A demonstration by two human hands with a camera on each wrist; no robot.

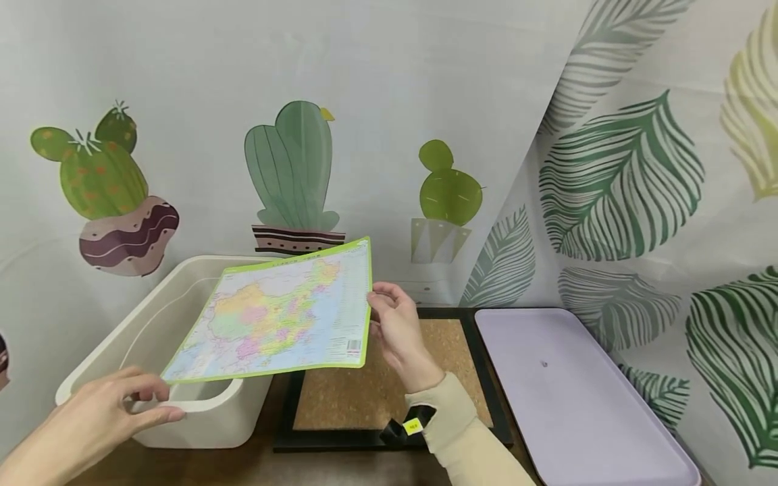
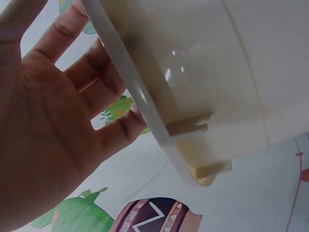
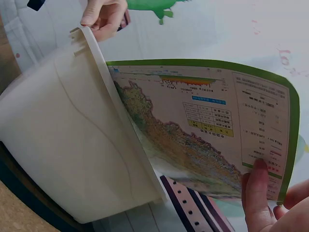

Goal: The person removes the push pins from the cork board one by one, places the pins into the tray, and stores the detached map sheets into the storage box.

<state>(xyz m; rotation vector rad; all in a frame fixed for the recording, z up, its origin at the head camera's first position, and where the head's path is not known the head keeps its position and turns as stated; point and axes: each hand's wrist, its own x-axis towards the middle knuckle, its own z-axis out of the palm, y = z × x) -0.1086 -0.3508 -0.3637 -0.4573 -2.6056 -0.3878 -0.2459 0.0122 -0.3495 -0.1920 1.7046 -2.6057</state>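
A thin laminated map sheet (image 1: 267,310) with a lime-green border spans the white plastic bin's opening, tilted, its left part over the bin. My right hand (image 1: 398,331) pinches its right edge, thumb on the face turned up and fingers beneath. Seen from the right wrist, the underside of the map (image 3: 193,121) carries a brown relief map and small tables. My left hand (image 1: 103,408) grips the rim of the white bin (image 1: 249,412) at its near left corner, close to the map's lower left corner. In the left wrist view, fingers (image 2: 118,133) meet the rim from outside.
A black-framed cork board (image 1: 340,398) lies on the dark wooden table (image 1: 340,466), right of the bin. Beyond it is a pale lilac tray (image 1: 577,391). Behind hangs a white cloth (image 1: 389,81) printed with cacti and leaves.
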